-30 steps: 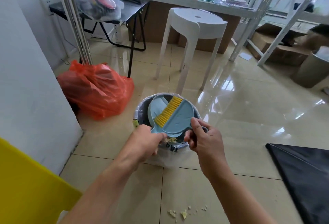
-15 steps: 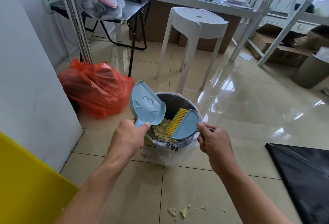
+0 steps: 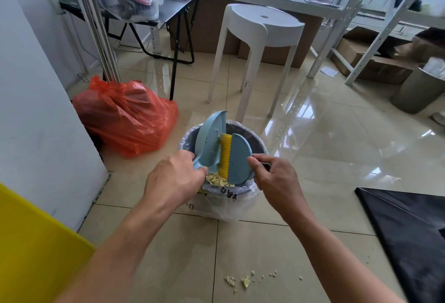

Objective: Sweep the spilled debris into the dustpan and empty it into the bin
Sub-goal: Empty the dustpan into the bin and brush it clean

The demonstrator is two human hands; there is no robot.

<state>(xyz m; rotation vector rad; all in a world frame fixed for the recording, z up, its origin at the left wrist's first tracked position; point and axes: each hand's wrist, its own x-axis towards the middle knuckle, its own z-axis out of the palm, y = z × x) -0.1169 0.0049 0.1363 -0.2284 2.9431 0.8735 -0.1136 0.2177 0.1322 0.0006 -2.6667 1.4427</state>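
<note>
Dustpan (image 3: 208,143) in L hand (image 3: 175,180), brush (image 3: 238,158) in R hand (image 3: 277,182), fingers (image 3: 256,160) clamped on each, both over bin (image 3: 255,140).

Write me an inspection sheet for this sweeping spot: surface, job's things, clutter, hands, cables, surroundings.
Surface: glossy beige tiled floor; yellowish crumbs lie on it, nearer than the bin.
Job's things: pale blue plastic dustpan tipped up over round grey lined bin; blue yellow-bristled hand brush against the pan; debris inside the bin.
Clutter: orange plastic bag; black sheet.
Hands: left hand grips the dustpan handle; right hand grips the brush handle.
Cables: nothing seen.
Surroundings: white plastic stool; metal shelving; yellow board.
</note>
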